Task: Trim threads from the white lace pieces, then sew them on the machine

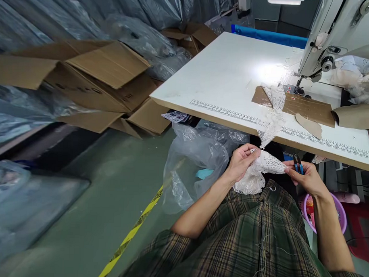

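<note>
Over my lap, a piece of white lace (pixel 270 162) is stretched between my two hands. My left hand (pixel 242 160) pinches its left end between thumb and fingers, and the rest of the lace bunches below onto my shirt. At the other end, my right hand (pixel 306 177) grips the lace with thumb and index finger. Blue-handled thread snips (pixel 298 164) are also tucked in my right hand, their dark blades pointing up. Another strip of white lace (pixel 272 121) hangs from the sewing table over its front edge, just above my left hand.
A sewing machine (pixel 326 50) stands on the white table (pixel 217 71), which has a printed ruler along its front. Brown card pieces (pixel 309 110) lie by the needle. Left are a clear plastic bag (pixel 183 170) and open cardboard boxes (pixel 105 71); a purple basket (pixel 341 212) stands right.
</note>
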Demonstrator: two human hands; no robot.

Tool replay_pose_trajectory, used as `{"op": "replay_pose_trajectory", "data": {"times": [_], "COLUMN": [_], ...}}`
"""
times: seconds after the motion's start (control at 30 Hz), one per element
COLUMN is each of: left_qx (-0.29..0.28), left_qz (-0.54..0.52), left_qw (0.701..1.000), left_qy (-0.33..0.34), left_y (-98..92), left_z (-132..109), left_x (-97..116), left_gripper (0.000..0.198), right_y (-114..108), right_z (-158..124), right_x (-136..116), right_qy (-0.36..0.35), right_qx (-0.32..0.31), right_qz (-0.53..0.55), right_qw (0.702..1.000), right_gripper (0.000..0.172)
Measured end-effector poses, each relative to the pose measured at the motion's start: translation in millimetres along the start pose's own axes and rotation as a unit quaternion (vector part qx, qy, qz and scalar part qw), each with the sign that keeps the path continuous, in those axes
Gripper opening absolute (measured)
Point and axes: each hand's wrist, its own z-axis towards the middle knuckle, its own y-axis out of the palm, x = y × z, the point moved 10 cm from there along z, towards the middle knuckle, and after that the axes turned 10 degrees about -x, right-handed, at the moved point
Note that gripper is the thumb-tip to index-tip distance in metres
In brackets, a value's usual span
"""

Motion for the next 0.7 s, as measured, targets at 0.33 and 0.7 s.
{"op": "replay_pose_trajectory", "data": {"times": [0.33,0.7], "left_qx": [-0.003,-0.012], "left_qz": [0.007,0.021], "left_qw": [1.0,0.999], "left_qy": [-0.021,-0.036], "left_y": [-1.9,-5.0], "left_z": [1,3], "left_x": [-9,-15], "left_gripper": [0.054,0.054], "right_y": [-17,-19], "right_z": [-5,-7], "right_x": [4,2], "right_qy": [-0.007,-0.007], "right_qx": [0.023,0.018], "right_qz": [-0.02,-0.046], "right_qw": [0.999,0.999], "right_gripper": [0.047,0.05]}}
